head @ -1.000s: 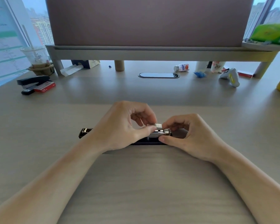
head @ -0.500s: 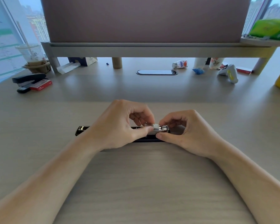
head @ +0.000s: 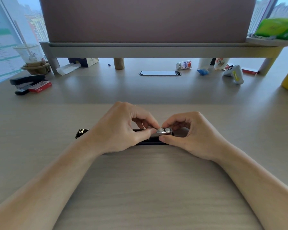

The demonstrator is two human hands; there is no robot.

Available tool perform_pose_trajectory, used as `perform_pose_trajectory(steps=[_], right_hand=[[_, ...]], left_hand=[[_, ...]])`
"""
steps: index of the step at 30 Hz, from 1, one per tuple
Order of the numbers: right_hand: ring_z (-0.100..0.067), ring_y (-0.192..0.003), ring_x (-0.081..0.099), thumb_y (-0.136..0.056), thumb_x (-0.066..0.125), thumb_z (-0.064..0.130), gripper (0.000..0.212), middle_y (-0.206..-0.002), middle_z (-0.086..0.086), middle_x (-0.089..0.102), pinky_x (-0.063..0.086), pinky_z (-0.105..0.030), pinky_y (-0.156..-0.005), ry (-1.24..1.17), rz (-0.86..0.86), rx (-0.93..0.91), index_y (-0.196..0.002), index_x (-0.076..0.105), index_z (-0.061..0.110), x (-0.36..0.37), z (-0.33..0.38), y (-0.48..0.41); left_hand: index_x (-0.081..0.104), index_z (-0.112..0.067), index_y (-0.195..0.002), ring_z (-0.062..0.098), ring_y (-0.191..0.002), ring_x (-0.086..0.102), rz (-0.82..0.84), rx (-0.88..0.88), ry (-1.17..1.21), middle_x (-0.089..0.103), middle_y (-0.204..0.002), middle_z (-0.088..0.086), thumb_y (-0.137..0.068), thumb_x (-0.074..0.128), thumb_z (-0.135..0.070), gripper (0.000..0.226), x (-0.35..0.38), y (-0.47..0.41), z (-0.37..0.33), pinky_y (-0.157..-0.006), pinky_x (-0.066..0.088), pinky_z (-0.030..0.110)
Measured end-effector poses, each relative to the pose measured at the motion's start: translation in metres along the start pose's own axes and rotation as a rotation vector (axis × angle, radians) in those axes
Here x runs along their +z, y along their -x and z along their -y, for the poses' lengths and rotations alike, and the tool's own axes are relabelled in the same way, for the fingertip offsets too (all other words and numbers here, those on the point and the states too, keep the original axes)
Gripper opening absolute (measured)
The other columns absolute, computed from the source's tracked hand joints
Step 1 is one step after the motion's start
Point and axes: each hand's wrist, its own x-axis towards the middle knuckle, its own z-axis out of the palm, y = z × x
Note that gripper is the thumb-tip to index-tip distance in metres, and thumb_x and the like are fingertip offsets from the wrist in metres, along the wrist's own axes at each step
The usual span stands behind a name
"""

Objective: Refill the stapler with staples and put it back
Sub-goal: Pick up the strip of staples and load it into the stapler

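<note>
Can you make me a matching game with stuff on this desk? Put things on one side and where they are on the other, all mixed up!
Things:
1. red box
2. stapler
3. green packet
4. plastic cup

Places:
A. lying open under both hands, in the middle of the desk
B. up on the shelf at the far right
C. far left, with a straw in it
D. beside the other black stapler on the left

Right pairs: 1-D, 2-A, 3-B, 4-C

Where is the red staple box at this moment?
The red staple box lies far left on the desk in the head view, touching the second black stapler.
</note>
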Motion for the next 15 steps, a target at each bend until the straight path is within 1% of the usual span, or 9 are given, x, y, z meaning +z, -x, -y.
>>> perform_pose_trajectory(steps=[4, 7, 11, 13, 15], right_hand=[[-0.020, -0.080, 0.078, -0.077, 0.089, 0.033, 0.015, -0.084, 0.001, 0.083, 0.061, -0.048, -0.082, -0.003, 0.000, -0.004, -0.088, 0.082, 0.027, 0.0005, -0.0005, -0.0002], [-0.020, -0.080, 0.078, -0.077, 0.089, 0.033, 0.015, -0.084, 0.001, 0.083, 0.060, -0.046, -0.081, -0.005, -0.002, -0.006, -0.088, 0.082, 0.027, 0.0003, -0.0005, -0.0005], [-0.024, -0.078, 0.076, -0.078, 0.090, 0.029, 0.012, -0.083, -0.001, 0.082, 0.059, -0.047, -0.078, -0.028, 0.004, 0.001, -0.087, 0.083, 0.025, 0.0002, -0.0008, -0.0008], [-0.027, -0.079, 0.077, -0.077, 0.090, 0.028, 0.013, -0.083, -0.003, 0.082, 0.059, -0.049, -0.079, -0.039, -0.004, -0.005, -0.087, 0.082, 0.025, 0.0006, -0.0016, -0.0009], [-0.028, -0.079, 0.077, -0.076, 0.090, 0.028, 0.014, -0.083, -0.004, 0.082, 0.059, -0.050, -0.079, -0.035, -0.015, -0.008, -0.087, 0.082, 0.024, 0.0009, -0.0027, -0.0009]], left_hand=[[0.087, -0.029, -0.091, 0.010, -0.083, 0.075, 0.007, 0.002, -0.006, 0.082, -0.085, -0.012, -0.086, 0.081, -0.016, 0.015, 0.0012, -0.0002, 0.0006, -0.079, 0.059, 0.026], [0.087, -0.029, -0.091, 0.010, -0.084, 0.075, 0.000, 0.003, -0.011, 0.083, -0.087, -0.013, -0.085, 0.082, -0.018, 0.013, 0.0017, -0.0007, 0.0016, -0.080, 0.059, 0.029], [0.087, -0.034, -0.093, 0.005, -0.092, 0.075, 0.023, 0.014, -0.045, 0.082, -0.093, -0.019, -0.085, 0.084, -0.026, 0.011, 0.0038, 0.0005, 0.0017, -0.081, 0.057, 0.024], [0.082, -0.036, -0.085, 0.004, -0.091, 0.073, -0.002, -0.011, -0.080, 0.082, -0.091, -0.019, -0.083, 0.083, -0.035, 0.003, -0.0001, 0.0013, 0.0026, -0.075, 0.055, 0.021], [0.074, -0.036, -0.075, 0.005, -0.087, 0.072, -0.057, -0.037, -0.109, 0.080, -0.086, -0.019, -0.079, 0.084, -0.038, 0.011, -0.0060, 0.0024, 0.0048, -0.068, 0.049, 0.014]])
